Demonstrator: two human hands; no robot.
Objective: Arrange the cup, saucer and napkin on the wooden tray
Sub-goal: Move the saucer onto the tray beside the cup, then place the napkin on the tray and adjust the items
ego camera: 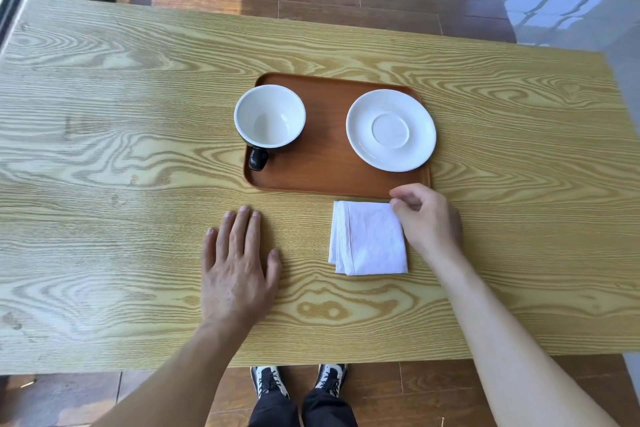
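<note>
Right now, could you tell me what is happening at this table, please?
A person is setting up a wooden tray on a wooden table. An empty cup, white inside and dark outside, stands on the tray's left side, and a white saucer lies on its right, separately. A folded white napkin lies on the table just in front of the tray. The right hand is at the napkin's far right corner; the left hand lies flat on the table.

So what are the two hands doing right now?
Left hand: open, flat on the table, holding nothing.
Right hand: fingers curled at the napkin corner; grip cannot be told.
</note>
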